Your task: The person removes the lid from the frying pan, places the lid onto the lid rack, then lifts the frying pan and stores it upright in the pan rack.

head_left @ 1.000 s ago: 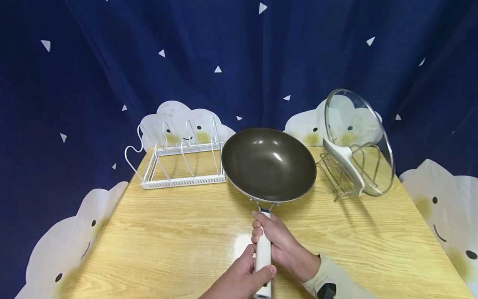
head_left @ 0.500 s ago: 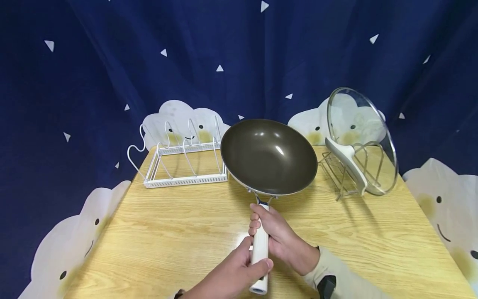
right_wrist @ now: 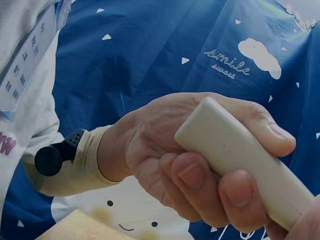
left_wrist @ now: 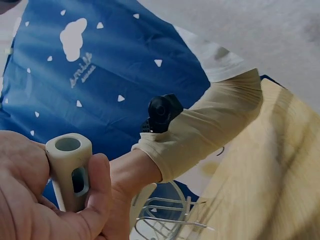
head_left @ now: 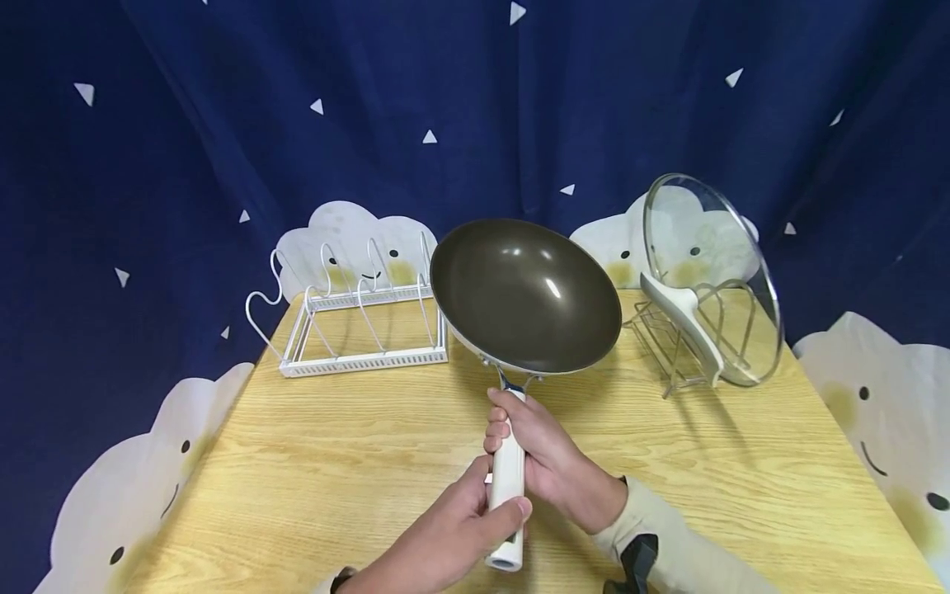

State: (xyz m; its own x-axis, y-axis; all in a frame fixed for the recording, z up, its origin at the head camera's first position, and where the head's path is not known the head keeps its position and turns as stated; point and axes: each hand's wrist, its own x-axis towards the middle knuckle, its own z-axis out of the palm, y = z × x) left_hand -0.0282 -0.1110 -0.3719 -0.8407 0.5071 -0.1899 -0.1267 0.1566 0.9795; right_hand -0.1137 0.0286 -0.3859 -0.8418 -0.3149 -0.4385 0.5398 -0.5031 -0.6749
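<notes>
Both hands grip the white handle (head_left: 507, 474) of a deep frying pan (head_left: 525, 297) with a dark brown inside. My right hand (head_left: 547, 445) wraps the handle close to the pan, thumb along the top. Lower down, my left hand (head_left: 463, 524) holds the handle's end, its thumb across the top. The pan is lifted over the table, its inside tilted toward me. In the left wrist view the hollow handle end (left_wrist: 69, 146) pokes out of the left hand. The right wrist view shows the left fingers (right_wrist: 239, 192) curled under the handle.
A white wire rack (head_left: 371, 361) stands on the wooden table (head_left: 312, 462) at the back left, its right end close to the pan. At the back right, a glass lid with a white-grey handle (head_left: 686, 318) leans in a metal wire stand (head_left: 671, 363). A blue curtain (head_left: 475, 74) hangs behind.
The pan has risen and shifted slightly left, with both hands moving along on its handle. Rack and lid stay in place.
</notes>
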